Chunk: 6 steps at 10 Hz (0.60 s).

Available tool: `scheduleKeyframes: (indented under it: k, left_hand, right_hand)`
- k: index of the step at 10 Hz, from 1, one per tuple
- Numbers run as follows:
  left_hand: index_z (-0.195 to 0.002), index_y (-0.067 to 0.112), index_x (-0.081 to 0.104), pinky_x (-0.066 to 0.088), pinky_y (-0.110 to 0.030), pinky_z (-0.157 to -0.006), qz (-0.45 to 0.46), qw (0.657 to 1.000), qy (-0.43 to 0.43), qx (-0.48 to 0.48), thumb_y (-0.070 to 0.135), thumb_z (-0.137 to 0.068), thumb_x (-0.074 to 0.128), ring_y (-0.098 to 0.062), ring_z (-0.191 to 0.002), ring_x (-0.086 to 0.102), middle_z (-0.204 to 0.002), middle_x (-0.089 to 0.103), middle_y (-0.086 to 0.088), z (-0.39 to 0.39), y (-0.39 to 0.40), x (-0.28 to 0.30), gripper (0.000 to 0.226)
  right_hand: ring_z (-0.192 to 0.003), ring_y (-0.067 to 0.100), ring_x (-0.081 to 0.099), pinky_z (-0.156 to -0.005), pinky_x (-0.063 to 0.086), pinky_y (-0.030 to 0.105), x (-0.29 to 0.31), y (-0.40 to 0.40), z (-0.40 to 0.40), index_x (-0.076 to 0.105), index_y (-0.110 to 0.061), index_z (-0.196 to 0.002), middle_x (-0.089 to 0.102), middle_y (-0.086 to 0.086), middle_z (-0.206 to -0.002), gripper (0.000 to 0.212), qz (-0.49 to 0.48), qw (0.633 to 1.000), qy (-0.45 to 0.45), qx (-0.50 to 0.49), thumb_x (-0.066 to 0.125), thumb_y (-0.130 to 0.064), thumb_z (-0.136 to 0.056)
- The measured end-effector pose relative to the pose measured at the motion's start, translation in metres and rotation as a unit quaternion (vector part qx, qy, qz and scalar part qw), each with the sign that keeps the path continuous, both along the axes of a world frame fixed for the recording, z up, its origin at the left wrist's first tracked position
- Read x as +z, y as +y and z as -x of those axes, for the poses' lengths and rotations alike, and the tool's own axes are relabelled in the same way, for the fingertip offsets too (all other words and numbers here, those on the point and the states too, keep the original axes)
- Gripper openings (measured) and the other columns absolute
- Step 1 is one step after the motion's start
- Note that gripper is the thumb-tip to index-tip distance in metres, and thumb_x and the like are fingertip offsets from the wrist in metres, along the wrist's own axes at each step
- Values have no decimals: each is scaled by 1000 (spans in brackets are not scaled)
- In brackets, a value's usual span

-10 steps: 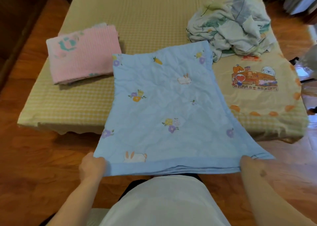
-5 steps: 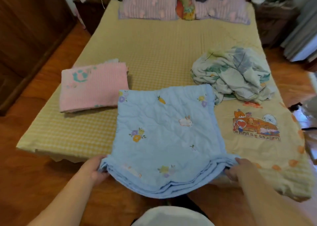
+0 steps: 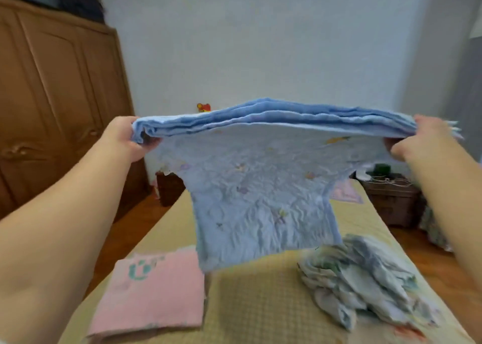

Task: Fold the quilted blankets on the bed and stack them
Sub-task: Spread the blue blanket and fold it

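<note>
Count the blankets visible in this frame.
3: the blue quilted blanket held up by left hand and right hand; pink folded blanket on the bed; crumpled floral blanket at right. Others may be hidden.

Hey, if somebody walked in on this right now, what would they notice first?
Most striking is the blue quilted blanket, lifted in the air at centre, with the left hand and right hand gripping its two upper corners. Below it on the bed, a folded pink blanket lies at the left and a crumpled pale floral blanket at the right.

No readable text, labels or numbers anywhere in view
</note>
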State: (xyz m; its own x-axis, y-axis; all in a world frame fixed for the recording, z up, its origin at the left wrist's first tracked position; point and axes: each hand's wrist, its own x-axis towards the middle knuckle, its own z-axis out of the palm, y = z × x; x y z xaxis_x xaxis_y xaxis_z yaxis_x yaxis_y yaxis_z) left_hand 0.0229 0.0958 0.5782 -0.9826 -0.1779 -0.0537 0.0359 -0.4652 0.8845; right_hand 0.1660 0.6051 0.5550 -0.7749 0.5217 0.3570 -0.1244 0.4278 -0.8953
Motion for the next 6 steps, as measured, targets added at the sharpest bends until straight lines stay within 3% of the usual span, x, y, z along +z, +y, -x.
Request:
scheduleKeyframes:
  k: [1, 2, 3, 4, 5, 6]
  left_hand:
    - [-121, -1, 60, 55, -39, -93, 7, 1000, 12, -25, 13, -104, 35, -26, -106, 67, -118, 68, -16, -31, -11, -20, 33]
    - [-116, 2, 62, 58, -33, -76, 44, 998, -36, -31, 14, -102, 44, -21, -99, 71, -111, 72, -14, -66, -21, -63, 26]
    - [-103, 10, 64, 43, -18, -53, 111, 983, -137, -42, 17, -101, 50, -10, -64, 55, -83, 63, -5, -101, -32, -153, 16]
    - [-96, 18, 58, 25, -13, -34, 174, 945, -269, -67, 21, -97, 59, -7, -32, 35, -56, 48, 0, -153, -43, -266, 3]
    - [-83, 18, 54, 21, -13, -38, 195, 901, -378, -82, 21, -98, 63, -9, -28, 30, -46, 49, -2, -226, -45, -380, 18]
    - [-97, 5, 70, 44, -26, -59, 236, 826, -483, -169, 40, -79, 83, -23, -56, 58, -83, 73, -22, -308, -44, -496, 43]
  right_hand:
    - [-72, 18, 64, -47, 52, 31, 2, -16, -29, 63, -14, -96, 69, 3, -76, 5, 456, 881, 124, 1, 66, -16, -92]
    - [-73, 4, 68, -40, 49, 20, -35, -30, -59, 59, -22, -104, 61, -2, -89, 6, 496, 864, 71, -48, 61, -25, -99]
    - [-82, 13, 63, -52, 53, 29, -115, -21, -90, 60, -23, -108, 63, -3, -95, 22, 519, 848, -8, -111, 67, -38, -92]
    - [-71, 16, 73, -53, 57, 29, -213, -9, -132, 59, -18, -131, 77, 0, -84, 41, 518, 848, -51, -101, 66, -30, -93]
    - [-67, 17, 74, -47, 58, 29, -304, -4, -187, 53, -9, -134, 76, -2, -71, 41, 507, 847, -120, -102, 62, -19, -95]
    - [-66, 20, 74, -48, 59, 34, -396, 6, -247, 55, -3, -134, 77, 1, -75, 39, 492, 831, -203, -162, 60, -19, -98]
